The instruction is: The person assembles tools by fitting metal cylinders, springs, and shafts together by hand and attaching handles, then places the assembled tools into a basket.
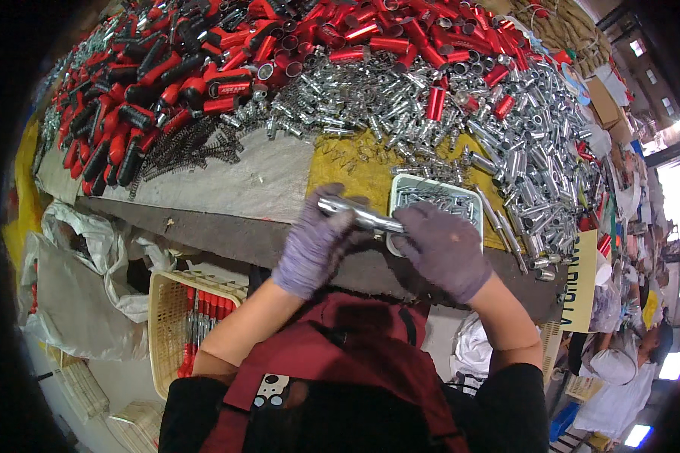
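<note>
A shiny metal tube (363, 217) lies across both my gloved hands above the bench's front edge. My left hand (321, 234), in a purple-grey knit glove, wraps its left end. At the other end, my right hand (442, 245) has its fingers closed on the tube; its fingertips are partly hidden. Just behind my right hand stands a white tray (395, 198) of small metal pins (442, 198). A yellow cloth (329, 177) lies under the tray, with thin wire springs (363, 147) scattered on it.
Red-and-black handles (121, 113) are heaped at the left, dark coil springs (185, 151) beside them. Red tubes (389, 45) lie at the back, chrome sockets (536, 166) at the right. Below left is a cream basket (162, 332) of red-handled tools. Another person (619, 370) is at far right.
</note>
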`<state>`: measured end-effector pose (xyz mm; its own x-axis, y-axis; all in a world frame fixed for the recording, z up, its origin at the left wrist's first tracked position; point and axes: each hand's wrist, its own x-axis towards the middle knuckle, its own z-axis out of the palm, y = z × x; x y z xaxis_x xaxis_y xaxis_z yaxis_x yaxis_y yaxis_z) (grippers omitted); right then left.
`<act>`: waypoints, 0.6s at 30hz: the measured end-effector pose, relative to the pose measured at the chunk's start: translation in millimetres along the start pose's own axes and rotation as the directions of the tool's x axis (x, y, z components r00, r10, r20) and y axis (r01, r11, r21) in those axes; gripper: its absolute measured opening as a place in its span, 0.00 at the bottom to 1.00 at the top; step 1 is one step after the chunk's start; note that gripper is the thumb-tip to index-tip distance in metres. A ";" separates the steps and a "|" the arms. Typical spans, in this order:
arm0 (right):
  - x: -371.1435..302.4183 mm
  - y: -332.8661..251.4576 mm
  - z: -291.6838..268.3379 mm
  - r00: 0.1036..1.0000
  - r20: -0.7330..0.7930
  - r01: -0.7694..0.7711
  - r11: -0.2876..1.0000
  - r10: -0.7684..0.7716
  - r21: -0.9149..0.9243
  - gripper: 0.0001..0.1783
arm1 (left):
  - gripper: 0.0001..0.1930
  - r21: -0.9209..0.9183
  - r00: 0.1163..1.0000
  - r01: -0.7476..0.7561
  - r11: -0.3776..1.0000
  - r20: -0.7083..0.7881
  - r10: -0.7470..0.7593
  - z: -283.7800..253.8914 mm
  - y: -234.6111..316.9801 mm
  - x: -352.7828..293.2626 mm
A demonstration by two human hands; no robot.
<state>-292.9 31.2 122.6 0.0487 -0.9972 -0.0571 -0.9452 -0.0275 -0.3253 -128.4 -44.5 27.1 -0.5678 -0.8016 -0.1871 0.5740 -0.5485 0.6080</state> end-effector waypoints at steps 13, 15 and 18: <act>56.9 -42.3 1.6 0.998 0.045 -0.041 0.974 0.032 0.224 0.29 | 0.22 0.404 0.966 -0.253 0.879 0.161 0.204 -21.9 24.0 -24.2; 57.9 -49.1 15.1 0.993 0.000 0.120 0.988 -0.121 0.102 0.22 | 0.23 0.805 0.849 -0.528 0.272 0.487 0.205 -27.8 20.3 -24.5; 59.4 -42.9 34.4 0.939 -0.074 0.330 0.942 -0.335 -0.065 0.17 | 0.22 0.889 0.927 -0.371 0.269 0.371 0.052 -36.6 33.1 -36.1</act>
<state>-238.4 -24.5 100.7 0.3384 -0.9327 0.1247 -0.8949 -0.3599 -0.2638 -67.4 -42.4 25.8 -0.7151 -0.6839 0.1444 -0.1594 0.3607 0.9190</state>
